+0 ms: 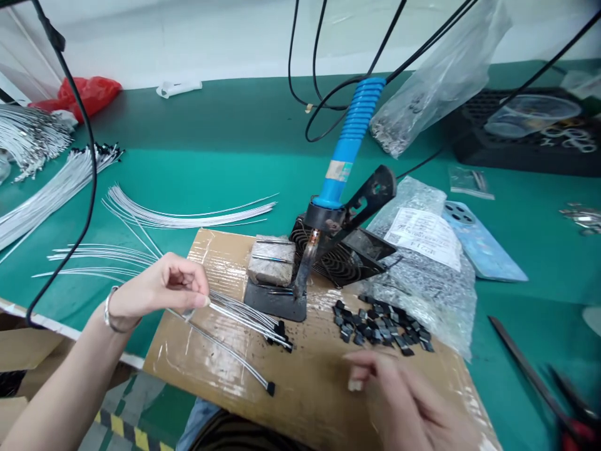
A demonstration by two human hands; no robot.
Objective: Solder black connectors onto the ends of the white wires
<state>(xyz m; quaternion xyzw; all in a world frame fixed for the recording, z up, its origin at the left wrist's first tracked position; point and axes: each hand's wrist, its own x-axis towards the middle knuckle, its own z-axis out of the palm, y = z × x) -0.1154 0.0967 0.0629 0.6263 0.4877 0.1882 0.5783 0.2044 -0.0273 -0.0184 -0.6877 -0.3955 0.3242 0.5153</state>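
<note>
My left hand (176, 285) is closed in a pinch, thumb against forefinger, on a white wire (225, 313) over the cardboard. Several more white wires lie beside it, their ends in small black connectors (282, 335). Nearer me, a separate wire pair ends in a black connector (270, 388). My right hand (404, 401), slightly blurred, hovers low over the cardboard, fingers loosely bent and nothing visible in them. It is nearest to a pile of loose black connectors (380, 326). A blue-handled soldering iron (352, 134) stands tip down in its holder, by a grey block (272, 263) bearing thin metal strips.
A black fan (333, 257) sits behind the iron tip. Bundles of white wires (56, 194) lie left, under a hanging black cable (91, 150). Bubble wrap (417, 275), a blue phone (488, 244) and tweezers (526, 369) occupy the right. The cardboard (188, 363) overhangs the front edge.
</note>
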